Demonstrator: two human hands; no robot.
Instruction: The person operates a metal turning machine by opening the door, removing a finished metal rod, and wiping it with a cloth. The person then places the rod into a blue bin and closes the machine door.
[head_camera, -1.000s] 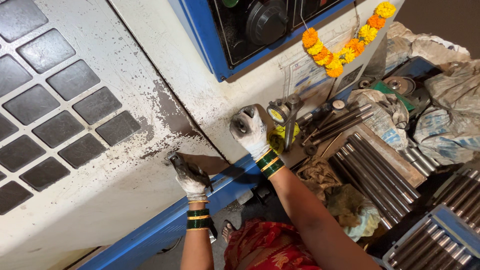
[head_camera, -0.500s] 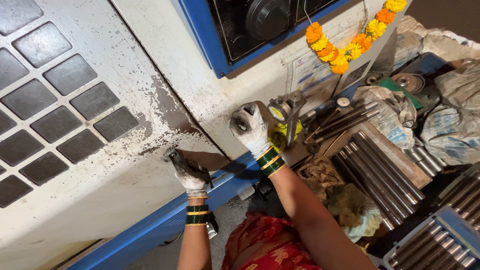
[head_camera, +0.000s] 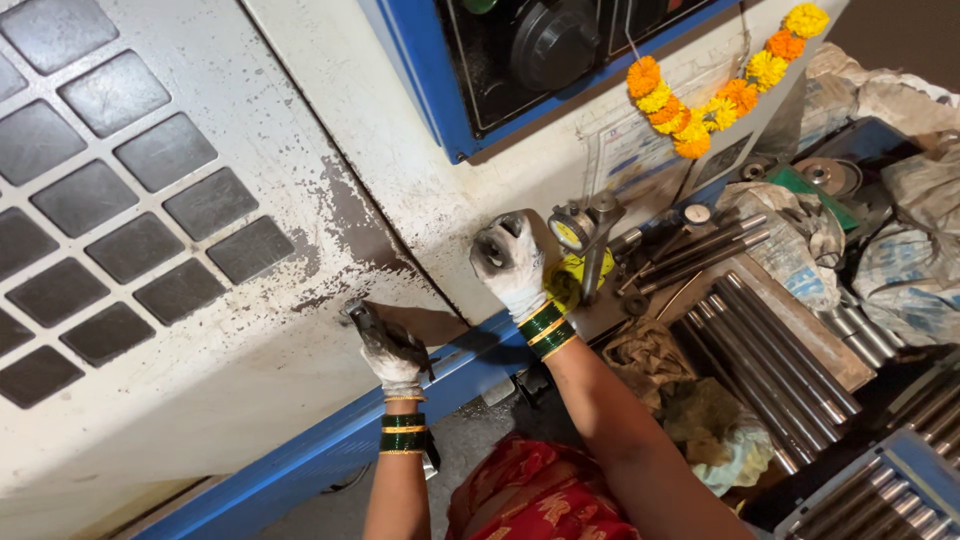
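1. The left hand (head_camera: 393, 352), in a soiled white glove, is curled around a dark metal handle (head_camera: 362, 318) on the worn white machine door (head_camera: 200, 330); the fingers cover most of the handle, so only its far end shows
2. The right hand (head_camera: 510, 262), also gloved, is raised as a loose fist against the white machine panel (head_camera: 420, 180); I cannot tell whether it holds anything, as the palm side is turned away and smeared dark
3. The two hands are apart, the left one nearer and further left, the right one just right of the door's edge
4. The handle lies under the left hand and well to the left of the right hand
5. Just right of the right hand stands a dial gauge (head_camera: 572, 232) on a grey post, with a yellow tag behind the wrist, partly hidden
6. Steel rods (head_camera: 770, 350) lie side by side on the right, some cut off by the lower right corner
7. An orange and yellow flower garland (head_camera: 720, 95) hangs on the far right of the panel
8. Crumpled rags (head_camera: 690, 400) sit near the right forearm, their shapes hard to make out
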